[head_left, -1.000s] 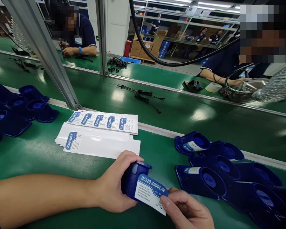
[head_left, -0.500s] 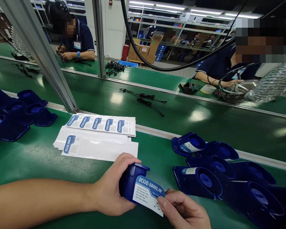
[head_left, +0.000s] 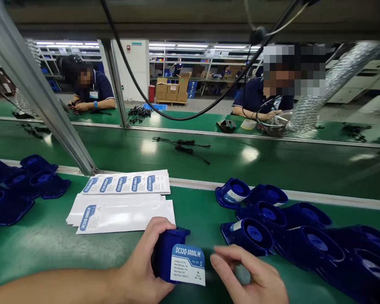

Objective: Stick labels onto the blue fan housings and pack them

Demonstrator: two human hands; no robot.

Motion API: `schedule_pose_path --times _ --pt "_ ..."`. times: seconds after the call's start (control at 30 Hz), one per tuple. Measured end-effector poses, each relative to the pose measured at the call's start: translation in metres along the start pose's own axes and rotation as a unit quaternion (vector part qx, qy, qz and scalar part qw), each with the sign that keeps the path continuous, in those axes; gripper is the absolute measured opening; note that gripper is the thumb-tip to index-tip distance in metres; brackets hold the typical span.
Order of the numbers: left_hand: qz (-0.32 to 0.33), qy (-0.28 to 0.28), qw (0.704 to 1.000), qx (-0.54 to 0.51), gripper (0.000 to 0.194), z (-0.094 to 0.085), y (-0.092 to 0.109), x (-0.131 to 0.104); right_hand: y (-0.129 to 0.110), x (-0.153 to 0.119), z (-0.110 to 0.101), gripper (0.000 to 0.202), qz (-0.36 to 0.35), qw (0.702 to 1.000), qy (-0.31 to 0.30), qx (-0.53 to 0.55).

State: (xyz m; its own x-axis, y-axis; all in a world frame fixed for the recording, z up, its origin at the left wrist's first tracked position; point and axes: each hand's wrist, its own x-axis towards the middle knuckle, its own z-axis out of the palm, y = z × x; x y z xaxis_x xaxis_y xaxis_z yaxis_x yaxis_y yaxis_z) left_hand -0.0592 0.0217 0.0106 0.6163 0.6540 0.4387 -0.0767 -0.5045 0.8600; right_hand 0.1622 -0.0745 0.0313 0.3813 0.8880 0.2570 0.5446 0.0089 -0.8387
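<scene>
My left hand [head_left: 150, 261] is wrapped round a dark blue plastic housing [head_left: 163, 253], held upright near the front of the bench. A white and blue label [head_left: 188, 266] printed "DC52Q-5000L/H" sits on the housing's side, its right edge standing out past the curved wall. Just right of the label is my right hand [head_left: 248, 274], thumb and forefinger apart, touching nothing; its fingertips are slightly blurred. Behind the left hand lie label sheets [head_left: 126, 217], one with a single label left at its end and another strip [head_left: 126, 183] bearing several labels.
Several blue housings [head_left: 253, 236] stand at right, some labelled; more housings [head_left: 47, 183] stand at left. A slanted metal post [head_left: 60, 105] rises at left. Black cables [head_left: 183, 145] lie on the green belt [head_left: 139, 156]. Two co-workers [head_left: 98, 88] sit across, and a black cable [head_left: 177, 118] hangs overhead.
My right hand has let go of the label's edge and moved off to the right. The label now lies closer to the housing. My view has tilted up.
</scene>
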Motion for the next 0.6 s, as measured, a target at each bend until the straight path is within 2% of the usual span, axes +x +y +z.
schedule_pose_path --times 0.13,0.23,0.33,0.6 --pt "0.036 -0.016 0.999 0.029 0.081 0.004 -0.002 -0.001 0.003 -0.001 0.015 0.052 0.103 0.984 -0.062 0.135" --pt "0.075 -0.040 0.994 0.062 0.077 0.007 -0.004 -0.005 0.003 -0.007 0.028 0.058 0.128 0.965 -0.133 0.185" --pt "0.104 -0.048 0.988 0.101 0.073 0.008 -0.005 -0.010 0.001 -0.012 0.034 0.058 0.148 0.954 -0.171 0.198" --pt "0.047 -0.038 0.996 0.060 0.072 0.006 -0.004 -0.008 -0.018 -0.014 0.029 0.080 0.159 0.950 -0.213 0.167"
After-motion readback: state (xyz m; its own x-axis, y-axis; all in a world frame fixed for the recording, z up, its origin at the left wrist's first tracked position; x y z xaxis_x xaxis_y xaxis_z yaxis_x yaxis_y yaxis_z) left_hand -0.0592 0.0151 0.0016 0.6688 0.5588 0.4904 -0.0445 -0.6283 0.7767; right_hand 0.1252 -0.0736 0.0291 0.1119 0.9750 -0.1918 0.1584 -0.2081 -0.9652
